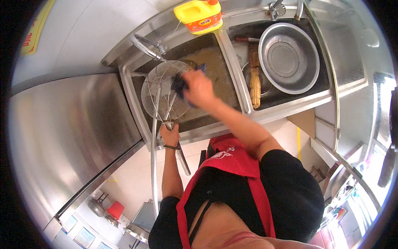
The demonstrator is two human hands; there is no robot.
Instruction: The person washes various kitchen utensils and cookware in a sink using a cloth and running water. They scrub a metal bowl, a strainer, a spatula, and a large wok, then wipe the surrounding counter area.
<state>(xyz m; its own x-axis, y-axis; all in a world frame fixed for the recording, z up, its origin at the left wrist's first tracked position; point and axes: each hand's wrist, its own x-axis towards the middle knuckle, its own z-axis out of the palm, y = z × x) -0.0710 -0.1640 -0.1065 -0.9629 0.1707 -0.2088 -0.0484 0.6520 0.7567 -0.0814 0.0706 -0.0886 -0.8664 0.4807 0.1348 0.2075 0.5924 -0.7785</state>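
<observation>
My left hand (170, 135) is closed round the metal handle (183, 160) of a large round wire strainer (152, 102). The strainer's mesh bowl is over the left sink basin (230, 84), under the tap's spout. Bunched in my right hand (199, 88) is a dark cloth (178, 85), which lies against the strainer's right side. This hand is blurred. Brownish, cloudy water covers the floor of the left basin. A long pale rod or tube (154, 168) passes left of my left hand, over the sink's front edge; what it belongs to is unclear.
A curved tap (144, 46) stands at the back left. Behind the sink is a yellow detergent jug (199, 17). In the right basin are a steel bowl (283, 59), a bamboo brush (255, 84) and a reddish-handled tool (242, 39). A steel counter (68, 130) adjoins on the left.
</observation>
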